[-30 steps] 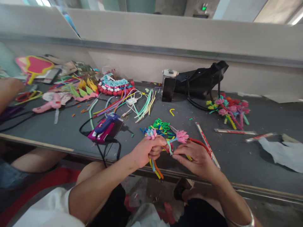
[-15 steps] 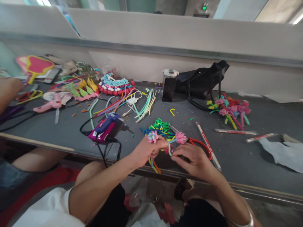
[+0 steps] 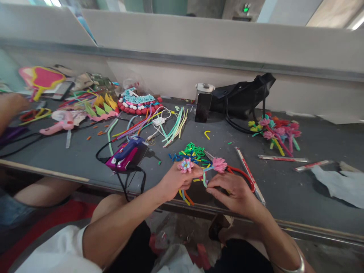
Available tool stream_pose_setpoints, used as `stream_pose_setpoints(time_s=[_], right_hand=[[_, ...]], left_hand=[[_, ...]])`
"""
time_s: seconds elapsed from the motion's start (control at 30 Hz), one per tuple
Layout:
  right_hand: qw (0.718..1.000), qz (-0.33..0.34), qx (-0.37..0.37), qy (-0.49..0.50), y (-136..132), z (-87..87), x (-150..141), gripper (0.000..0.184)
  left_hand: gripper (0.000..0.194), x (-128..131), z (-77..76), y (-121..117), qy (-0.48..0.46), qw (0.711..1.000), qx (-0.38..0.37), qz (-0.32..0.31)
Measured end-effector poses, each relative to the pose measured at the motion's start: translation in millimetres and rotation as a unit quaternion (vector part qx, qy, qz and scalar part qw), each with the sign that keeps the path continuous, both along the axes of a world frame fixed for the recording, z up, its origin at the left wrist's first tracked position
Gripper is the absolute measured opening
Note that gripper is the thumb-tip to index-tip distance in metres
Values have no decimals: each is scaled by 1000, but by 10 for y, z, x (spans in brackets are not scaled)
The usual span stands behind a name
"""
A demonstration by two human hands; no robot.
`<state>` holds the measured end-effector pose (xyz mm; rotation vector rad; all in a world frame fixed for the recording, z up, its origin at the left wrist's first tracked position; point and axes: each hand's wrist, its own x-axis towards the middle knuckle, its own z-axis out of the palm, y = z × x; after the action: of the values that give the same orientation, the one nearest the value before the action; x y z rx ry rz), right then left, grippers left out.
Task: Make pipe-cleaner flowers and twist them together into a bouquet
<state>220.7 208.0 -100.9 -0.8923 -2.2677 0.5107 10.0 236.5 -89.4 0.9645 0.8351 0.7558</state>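
Note:
My left hand [image 3: 178, 182] is closed around a small bunch of pipe-cleaner flowers near the table's front edge. A pink and blue flower [image 3: 186, 165] shows above its knuckles, and a pink flower [image 3: 219, 165] on a blue stem points right. Yellow, blue and orange stem ends [image 3: 186, 198] hang below the fist. From the left fingertips a pale green pipe cleaner [image 3: 204, 179] curves down to my right hand [image 3: 234, 187], whose thumb and fingers pinch its lower end. Behind lies a pair of red-handled pliers or scissors [image 3: 246, 175], partly hidden.
Cut green, blue and yellow pieces [image 3: 193, 151] lie beyond my hands. A blue glue gun [image 3: 129, 146] rests on a magenta box [image 3: 121, 161] with cords. More pipe-cleaner flowers [image 3: 278, 131] lie right, before a black bag [image 3: 241, 98]. A phone [image 3: 203, 108] stands upright. Another person's hand [image 3: 13, 106] is at left.
The pink and blue flower has turned to face up and shifted slightly right. The stem ends below my left fist have moved up a little. My right hand still pinches the green pipe cleaner.

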Motion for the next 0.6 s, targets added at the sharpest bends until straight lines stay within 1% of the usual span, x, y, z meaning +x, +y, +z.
stream_pose_setpoints(time_s=[0.23, 0.43, 0.5, 0.6], right_hand=[[1000, -6, -6, 24, -4, 49, 1, 4], [998, -41, -12, 45, -11, 56, 7, 4], [996, -57, -18, 68, 7, 42, 15, 4], [991, -50, -73, 104, 40, 57, 34, 6]], left_hand=[[19, -8, -29, 27, -23, 1000, 5, -9], [18, -6, 55, 5, -41, 999, 8, -19], [16, -15, 79, -9, -42, 998, 10, -38], [15, -35, 80, -32, -26, 995, 17, -100]])
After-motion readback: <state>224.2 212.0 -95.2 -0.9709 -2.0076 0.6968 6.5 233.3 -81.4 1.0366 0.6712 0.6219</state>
